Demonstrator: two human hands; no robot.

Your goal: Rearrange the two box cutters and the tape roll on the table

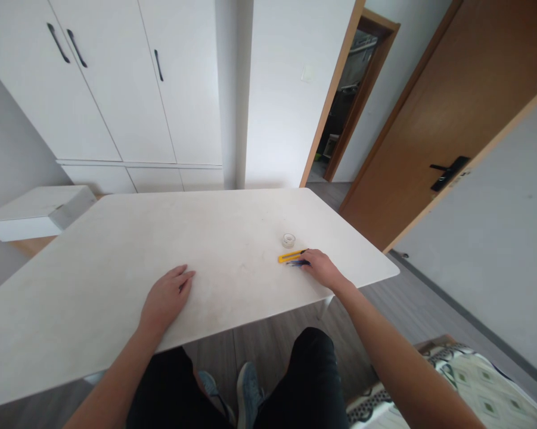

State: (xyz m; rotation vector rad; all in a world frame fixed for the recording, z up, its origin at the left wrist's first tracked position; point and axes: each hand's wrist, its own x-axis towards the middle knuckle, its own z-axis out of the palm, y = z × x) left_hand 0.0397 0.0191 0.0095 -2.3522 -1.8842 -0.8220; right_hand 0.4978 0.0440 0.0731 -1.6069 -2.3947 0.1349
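Note:
My left hand (pixel 165 296) lies flat, palm down, on the white table (pixel 116 250), with its fingers together and nothing under it. My right hand (pixel 322 269) reaches out to the right side of the table. Its fingertips touch a dark blue pen (pixel 296 263) that lies right beside a yellow utility knife (pixel 291 256). Whether the fingers grip the pen I cannot tell. A small roll of clear tape (pixel 288 240) sits just beyond the knife, apart from my hand.
White wardrobe doors (pixel 116 83) stand behind the table. A white box (pixel 36 211) sits at the left. An open brown door (pixel 451 119) and a doorway are at the right. A patterned cushion (pixel 465 381) lies by my right arm.

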